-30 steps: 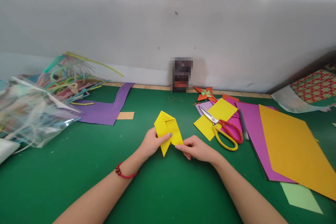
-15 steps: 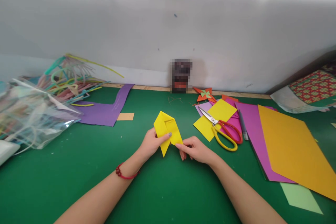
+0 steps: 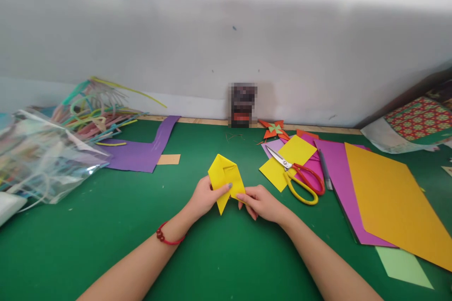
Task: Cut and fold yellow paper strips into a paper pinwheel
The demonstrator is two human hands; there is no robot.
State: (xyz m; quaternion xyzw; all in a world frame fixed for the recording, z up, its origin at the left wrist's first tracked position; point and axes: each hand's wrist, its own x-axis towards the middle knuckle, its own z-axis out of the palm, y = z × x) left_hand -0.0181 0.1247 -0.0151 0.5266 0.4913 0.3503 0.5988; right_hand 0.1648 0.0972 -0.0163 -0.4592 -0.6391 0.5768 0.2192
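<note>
A folded piece of yellow paper [image 3: 226, 173] is held up over the green table, its top edge creased into a blunt peak and one pointed flap hanging down. My left hand [image 3: 206, 199] grips its left side, thumb lying across the front and the other fingers behind. At the lower right corner, my right hand [image 3: 260, 203] pinches the paper between thumb and fingers. Some right fingers curl below the edge. The back of the paper is hidden.
To the right, scissors [image 3: 300, 176] lie on yellow sheets [image 3: 298, 148], beside a pen [image 3: 325, 169], purple paper [image 3: 339, 164] and orange-yellow card [image 3: 391, 197]. An orange paper pinwheel shape [image 3: 273, 129] is at the back. On the left are pipe cleaners [image 3: 95, 113], a plastic bag [image 3: 56, 160] and purple paper [image 3: 137, 155].
The whole view has shifted slightly, with the scene a little lower. Both hands keep their hold on the yellow paper, which is tilted a little differently near the right hand.
</note>
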